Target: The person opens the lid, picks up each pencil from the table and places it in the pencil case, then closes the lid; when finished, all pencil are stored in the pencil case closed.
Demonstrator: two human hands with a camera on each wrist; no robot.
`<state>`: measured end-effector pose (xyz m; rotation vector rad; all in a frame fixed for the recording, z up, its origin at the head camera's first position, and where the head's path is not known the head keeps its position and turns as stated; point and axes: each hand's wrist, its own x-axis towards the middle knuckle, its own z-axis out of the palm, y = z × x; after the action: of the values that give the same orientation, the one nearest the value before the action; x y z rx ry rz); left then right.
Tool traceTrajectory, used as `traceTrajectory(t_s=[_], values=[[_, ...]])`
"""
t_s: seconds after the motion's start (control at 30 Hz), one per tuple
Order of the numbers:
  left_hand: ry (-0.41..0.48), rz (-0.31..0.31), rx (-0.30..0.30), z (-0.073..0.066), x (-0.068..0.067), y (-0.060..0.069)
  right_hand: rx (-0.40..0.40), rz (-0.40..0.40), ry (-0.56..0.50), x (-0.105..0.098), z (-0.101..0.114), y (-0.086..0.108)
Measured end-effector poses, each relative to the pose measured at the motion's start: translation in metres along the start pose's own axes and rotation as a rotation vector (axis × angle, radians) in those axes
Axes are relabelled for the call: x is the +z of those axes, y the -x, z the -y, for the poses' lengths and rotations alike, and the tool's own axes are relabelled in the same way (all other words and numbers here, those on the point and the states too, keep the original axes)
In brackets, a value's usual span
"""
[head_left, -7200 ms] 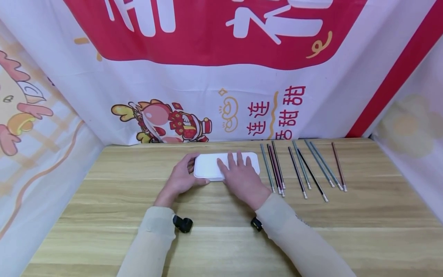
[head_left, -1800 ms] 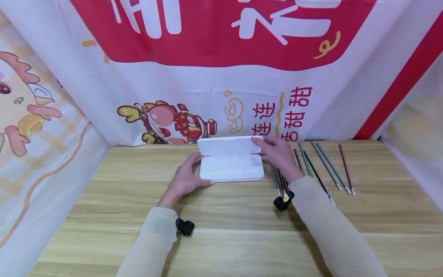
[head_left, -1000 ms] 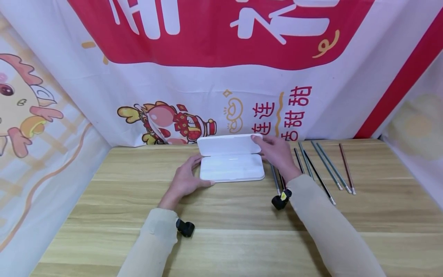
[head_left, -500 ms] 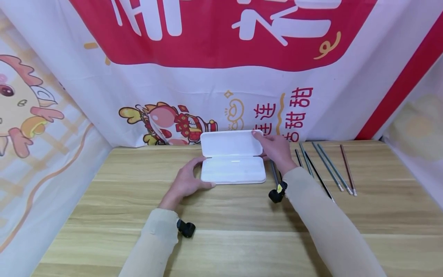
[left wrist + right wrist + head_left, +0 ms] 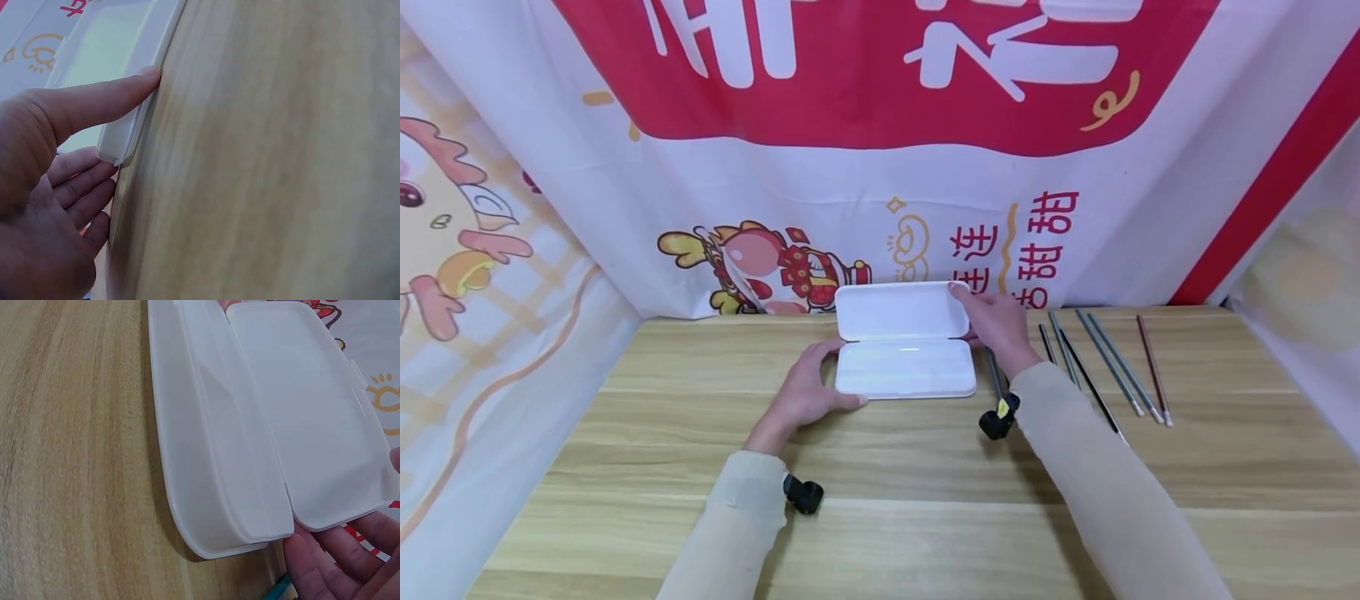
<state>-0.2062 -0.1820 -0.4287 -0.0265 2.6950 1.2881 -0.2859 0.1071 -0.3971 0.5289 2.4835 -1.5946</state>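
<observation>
Gripping a white case (image 5: 906,371), both hands (image 5: 803,392) (image 5: 999,327), lid (image 5: 901,312) raised, head view showing pencils (image 5: 1153,367), right wrist a teal sliver (image 5: 278,587)

The box (image 5: 906,367) looks like smooth, glossy plastic, the surface (image 5: 895,458) like low-sheen wood, the curtain (image 5: 857,179) at twelve o'clock like matt, softly creased cloth.

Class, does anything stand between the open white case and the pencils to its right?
Yes: the right hand, holding the lid, is between the white case and the farther pencils. Nothing visible separates the case from the exposed part of the nearest pencil.
</observation>
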Motion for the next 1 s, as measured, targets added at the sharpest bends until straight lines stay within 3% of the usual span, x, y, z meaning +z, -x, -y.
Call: traceTrajectory(t_s=[0.23, 0.43, 0.7, 1.0], values=[[0.047, 0.003, -0.019, 0.001, 0.002, -0.001, 0.022, 0.013, 0.000, 0.000, -0.001, -0.002], [0.066, 0.003, -0.015, 0.001, 0.003, -0.002, -0.023, 0.028, 0.017, -0.005, -0.004, 0.004], [0.060, 0.006, -0.004, 0.004, 0.004, -0.002, -0.193, -0.019, 0.012, -0.029, -0.008, 0.033], [0.068, 0.007, -0.005, 0.007, 0.003, -0.003, -0.236, -0.027, -0.044, -0.061, -0.030, 0.060]])
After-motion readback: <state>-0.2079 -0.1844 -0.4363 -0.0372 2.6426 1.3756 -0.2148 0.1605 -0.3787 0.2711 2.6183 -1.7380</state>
